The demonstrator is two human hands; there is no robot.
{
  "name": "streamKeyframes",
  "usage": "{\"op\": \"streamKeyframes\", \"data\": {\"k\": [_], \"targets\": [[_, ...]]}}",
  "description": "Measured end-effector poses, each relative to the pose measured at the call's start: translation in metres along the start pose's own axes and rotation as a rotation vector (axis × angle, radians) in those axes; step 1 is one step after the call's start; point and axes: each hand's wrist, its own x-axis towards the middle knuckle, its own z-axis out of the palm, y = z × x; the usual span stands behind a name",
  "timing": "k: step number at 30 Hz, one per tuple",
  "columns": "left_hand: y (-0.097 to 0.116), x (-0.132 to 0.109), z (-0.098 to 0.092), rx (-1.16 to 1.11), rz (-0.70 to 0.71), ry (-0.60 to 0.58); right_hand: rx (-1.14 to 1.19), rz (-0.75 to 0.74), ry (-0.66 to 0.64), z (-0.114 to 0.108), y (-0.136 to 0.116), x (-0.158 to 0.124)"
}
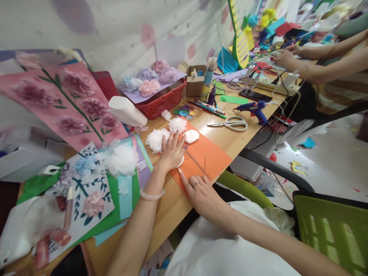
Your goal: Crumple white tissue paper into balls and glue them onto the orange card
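Note:
An orange sheet (214, 153) with dark drawn lines lies on the table in front of me. My left hand (172, 152) is spread flat over its left part, palm down, partly covering a white piece (181, 161). White fluffy paper flowers (156, 140) sit beside and behind its fingers, and a smooth white wad (191, 136) lies just to their right. Closer to me, my right hand (203, 194) rests on the sheet's near edge. Its index finger is stretched out, touching beside the white piece, and the other fingers are slightly bent.
Scissors (231, 124) and a blue glue gun (255, 110) lie right of the sheet. Behind are pens (211, 108) and a red basket (163, 103) under paper flowers. Flower artwork (80, 103) and colored papers fill the left. Another person's hands (287, 59) work at far right.

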Motion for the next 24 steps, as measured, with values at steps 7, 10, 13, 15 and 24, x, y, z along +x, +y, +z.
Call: {"op": "streamKeyframes", "data": {"k": [7, 10, 13, 15, 24], "targets": [[0.000, 0.000, 0.000, -0.002, -0.013, -0.002, 0.031, -0.040, 0.000, -0.011, 0.001, -0.016], [0.000, 0.000, 0.000, 0.002, -0.018, -0.007, 0.019, -0.054, 0.006, -0.010, 0.003, -0.011], [0.000, 0.000, 0.000, 0.007, -0.014, -0.005, 0.002, -0.043, 0.007, -0.005, 0.006, -0.004], [0.000, 0.000, 0.001, 0.007, -0.007, -0.001, 0.000, -0.047, 0.014, -0.001, 0.008, 0.000], [-0.001, -0.003, 0.006, -0.028, 0.006, 0.049, 0.012, 0.005, 0.009, 0.006, 0.006, 0.006]]}}
